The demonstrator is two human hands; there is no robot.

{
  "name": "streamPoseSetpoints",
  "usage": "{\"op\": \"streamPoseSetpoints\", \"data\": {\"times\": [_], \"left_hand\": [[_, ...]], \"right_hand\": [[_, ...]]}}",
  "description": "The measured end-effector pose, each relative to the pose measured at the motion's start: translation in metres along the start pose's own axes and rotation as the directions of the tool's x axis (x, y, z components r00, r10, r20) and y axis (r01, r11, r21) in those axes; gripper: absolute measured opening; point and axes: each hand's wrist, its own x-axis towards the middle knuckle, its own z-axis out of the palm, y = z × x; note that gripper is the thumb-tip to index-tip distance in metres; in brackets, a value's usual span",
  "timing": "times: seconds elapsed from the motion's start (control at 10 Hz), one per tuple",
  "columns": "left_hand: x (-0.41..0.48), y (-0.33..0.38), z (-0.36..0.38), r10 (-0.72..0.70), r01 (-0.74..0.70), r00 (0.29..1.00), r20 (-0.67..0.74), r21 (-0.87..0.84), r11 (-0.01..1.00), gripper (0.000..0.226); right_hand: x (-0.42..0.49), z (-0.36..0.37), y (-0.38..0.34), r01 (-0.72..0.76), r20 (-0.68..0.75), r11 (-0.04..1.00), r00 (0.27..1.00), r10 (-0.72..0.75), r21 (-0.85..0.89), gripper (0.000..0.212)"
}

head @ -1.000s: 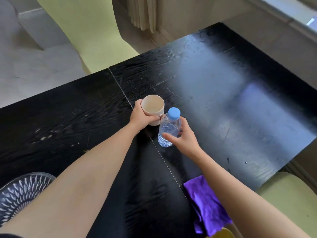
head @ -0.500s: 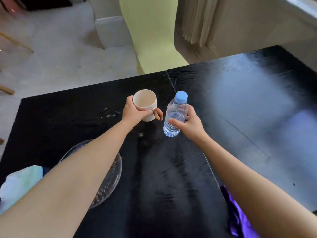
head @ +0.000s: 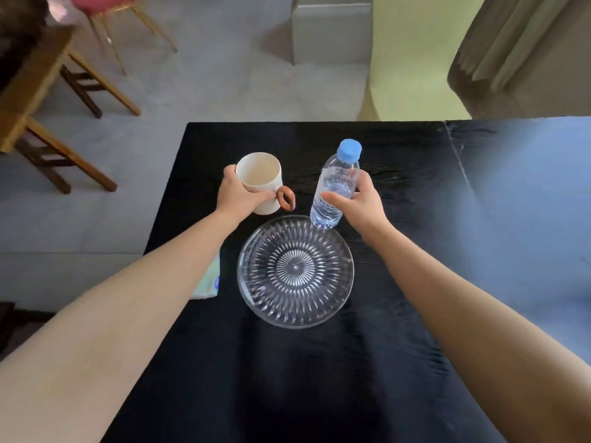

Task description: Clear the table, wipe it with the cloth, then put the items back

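Home dining or living area. Black wooden table (head: 399, 362) on a grey floor (head: 204, 75), wooden stool (head: 48, 100) (left), yellow-green chair (head: 412, 65) behind it, curtain (head: 518, 49) at right. Household tableware: glass plate (head: 295, 271), mug (head: 260, 182).

The bottle (head: 334, 187) carries embossed lettering, too blurred to read.

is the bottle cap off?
No, the blue cap sits on the neck of the water bottle, which the right hand grips around its body.
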Motion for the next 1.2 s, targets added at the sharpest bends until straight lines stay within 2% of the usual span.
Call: {"op": "streamPoseSetpoints", "data": {"times": [0.2, 0.3, 0.5, 0.8, 1.0, 1.1, 1.2], "left_hand": [[0.020, -0.056, -0.062, -0.070, 0.070, 0.993, -0.099, 0.005, 0.998, 0.091], [0.029, -0.081, -0.080, -0.107, 0.109, 0.983, -0.150, 0.002, 0.994, 0.090], [0.047, -0.121, -0.092, -0.195, 0.195, 0.970, -0.145, -0.016, 0.981, 0.094], [0.052, -0.122, -0.079, -0.204, 0.203, 0.973, -0.108, -0.022, 0.979, 0.093], [0.038, -0.115, -0.083, -0.288, 0.284, 0.955, -0.069, -0.067, 0.957, 0.101], [0.023, -0.111, -0.086, -0.295, 0.291, 0.949, -0.107, -0.048, 0.955, 0.075], [-0.005, -0.096, -0.083, -0.202, 0.208, 0.976, -0.078, 0.074, 0.975, 0.037]], "right_hand": [[0.008, 0.087, -0.014, 0.002, 0.039, 1.000, 0.999, -0.002, -0.011, 0.052], [0.010, 0.121, -0.018, 0.003, 0.052, 0.999, 0.999, -0.002, -0.033, 0.059], [0.015, 0.167, -0.019, -0.001, 0.075, 0.998, 0.997, 0.006, -0.068, 0.063], [0.021, 0.186, -0.011, -0.028, 0.048, 0.990, 0.998, 0.035, -0.137, 0.062], [0.018, 0.179, -0.013, -0.068, 0.080, 0.968, 0.993, 0.090, -0.243, 0.077], [0.015, 0.162, -0.011, -0.135, 0.068, 0.920, 0.983, 0.171, -0.367, 0.090], [0.002, 0.132, -0.010, -0.242, 0.033, 0.846, 0.956, 0.291, -0.475, 0.080]]}}
